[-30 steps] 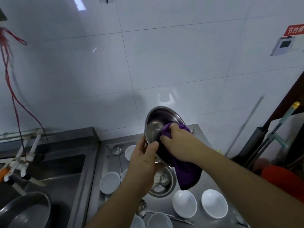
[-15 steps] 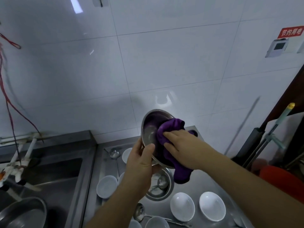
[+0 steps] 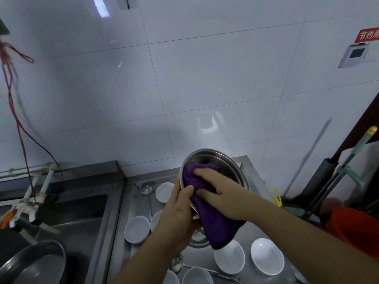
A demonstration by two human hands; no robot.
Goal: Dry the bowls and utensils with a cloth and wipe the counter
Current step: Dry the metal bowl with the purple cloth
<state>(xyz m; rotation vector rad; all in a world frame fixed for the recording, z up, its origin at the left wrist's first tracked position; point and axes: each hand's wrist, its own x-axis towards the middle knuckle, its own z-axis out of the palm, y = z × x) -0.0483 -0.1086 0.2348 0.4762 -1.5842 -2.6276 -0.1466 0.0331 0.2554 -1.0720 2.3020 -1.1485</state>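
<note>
I hold a steel bowl [image 3: 223, 162] tilted up above the steel counter [image 3: 139, 201]. My left hand [image 3: 180, 210] grips its near rim, thumb on the inside edge. With fingers spread, my right hand [image 3: 221, 191] presses a purple cloth [image 3: 217, 224] into the bowl; the cloth's tail hangs below my wrist. Several white bowls lie on the counter, among them one [image 3: 137, 229] at the left and one [image 3: 266, 256] at the right. A metal ladle [image 3: 146, 188] lies at the back, another spoon [image 3: 177, 263] at the front. A second steel bowl [image 3: 198, 239] sits on the counter under my hands, mostly hidden.
A sink [image 3: 67, 218] lies left of the counter with a large steel basin [image 3: 34, 263] in it and a tap [image 3: 30, 203] above. Red cords [image 3: 14, 111] hang on the tiled wall. Mop handles [image 3: 348, 167] and an orange bucket [image 3: 356, 226] stand at the right.
My right hand has slid the cloth leftward and deeper into the bowl. The bowl stays held up in my left hand; the view has shifted slightly.
</note>
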